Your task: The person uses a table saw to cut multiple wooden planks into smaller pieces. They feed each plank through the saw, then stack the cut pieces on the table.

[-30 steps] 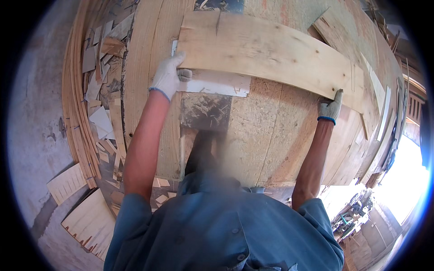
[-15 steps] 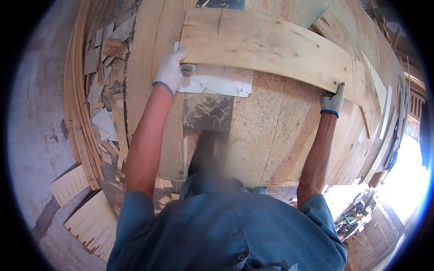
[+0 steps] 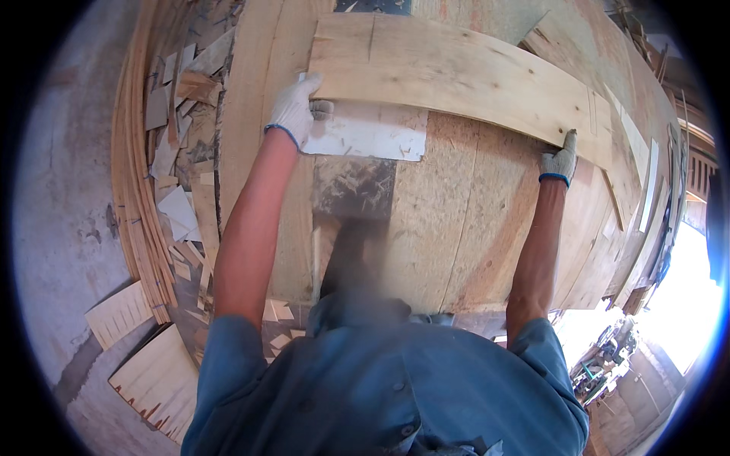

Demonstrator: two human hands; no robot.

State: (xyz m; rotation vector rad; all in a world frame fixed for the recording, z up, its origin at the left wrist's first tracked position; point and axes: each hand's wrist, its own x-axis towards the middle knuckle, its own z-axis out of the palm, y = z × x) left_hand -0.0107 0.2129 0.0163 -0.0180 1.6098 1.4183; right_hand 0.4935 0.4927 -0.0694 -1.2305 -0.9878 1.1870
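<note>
A long pale plywood board with dark knots lies crosswise over the far part of the wooden workbench. My left hand, in a white glove with a blue cuff, grips its left end, the thumb on the top face and the fingertips curled below the near edge. Toward the other end, my right hand, also gloved, holds the near edge with its thumb up on the board; its other fingers are mostly hidden. Under the near edge shows a white sheet scattered with wood chips.
A dark panel with sawdust is set in the bench nearer me. Long wood strips and offcuts are piled at the left, with plywood pieces below. More boards lie at the right, by a bright opening.
Both hands still hold the board, its near edge slightly farther from me on the left. The view has shifted slightly.
</note>
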